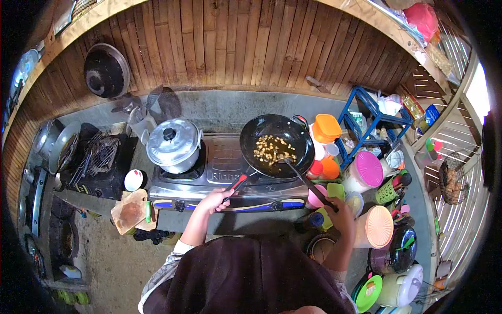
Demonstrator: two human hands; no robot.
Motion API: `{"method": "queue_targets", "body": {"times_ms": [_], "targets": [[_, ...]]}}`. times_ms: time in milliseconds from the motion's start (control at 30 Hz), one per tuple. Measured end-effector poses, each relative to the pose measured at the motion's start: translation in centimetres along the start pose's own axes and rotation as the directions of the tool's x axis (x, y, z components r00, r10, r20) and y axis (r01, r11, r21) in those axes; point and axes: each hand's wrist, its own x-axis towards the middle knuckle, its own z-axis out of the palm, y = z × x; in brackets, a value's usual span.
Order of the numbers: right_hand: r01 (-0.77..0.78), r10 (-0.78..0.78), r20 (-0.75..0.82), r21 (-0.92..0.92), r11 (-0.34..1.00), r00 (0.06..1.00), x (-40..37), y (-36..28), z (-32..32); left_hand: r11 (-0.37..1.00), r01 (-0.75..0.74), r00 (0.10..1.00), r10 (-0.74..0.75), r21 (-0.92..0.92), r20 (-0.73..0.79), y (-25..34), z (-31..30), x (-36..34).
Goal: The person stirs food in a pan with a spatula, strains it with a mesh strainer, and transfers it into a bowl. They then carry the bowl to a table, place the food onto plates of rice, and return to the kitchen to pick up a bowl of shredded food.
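Observation:
A black wok [272,125] sits on the right burner of a two-burner gas stove [225,152]. Small light-brown pieces [273,150], perhaps nuts or beans, lie in dark liquid at its bottom. My left hand [213,200] is closed around the wok's red and black handle [238,183]. In my right hand [340,212] is the dark handle of a spatula [303,178]; its metal end rests among the pieces, partly hidden by them. On the left burner stands a lidded silver pot [173,146].
Left of the stove are a white bowl [134,180], a cutting board [129,212] with a green-handled knife [148,212], and a blackened grill [102,157]. Plastic containers, including a peach-lidded one [379,226], crowd the right side near a blue rack [374,123].

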Motion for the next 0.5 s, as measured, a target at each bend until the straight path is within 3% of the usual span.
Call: {"method": "queue_targets", "body": {"times_ms": [100,167,200,267,300,367,500], "targets": [[0.114,-0.113,-0.037,0.006,0.993,0.993,1.8,0.9,2.1,0.999,-0.05,0.998,0.05,0.003,-0.048,-0.4,0.0,0.2],[0.183,-0.176,-0.05,0.33,0.926,0.983,3.0,1.0,3.5,0.997,-0.078,0.994,0.079,0.009,-0.076,-1.1,-0.4,1.0],[0.184,-0.178,-0.049,0.332,0.925,0.983,4.0,2.2,4.5,0.994,-0.104,0.989,0.105,0.015,-0.099,-1.3,-0.6,1.3],[0.317,-0.31,-0.085,0.072,0.946,0.947,5.7,3.9,6.4,0.99,-0.138,0.987,0.134,-0.04,-0.094,-1.5,-1.0,1.5],[0.32,-0.314,-0.082,0.076,0.944,0.946,6.1,3.9,6.9,0.981,-0.171,0.983,0.163,-0.094,-0.088,-1.5,-1.1,1.4],[0.1,-0.105,0.005,0.274,0.957,0.994,7.1,3.0,8.1,0.973,-0.175,0.984,0.168,-0.149,-0.062,-1.5,-1.4,1.1],[0.138,-0.13,-0.066,0.151,0.979,0.989,8.0,-0.3,8.7,0.952,-0.198,0.98,0.199,-0.232,-0.018,-1.5,-1.6,0.3]]}}
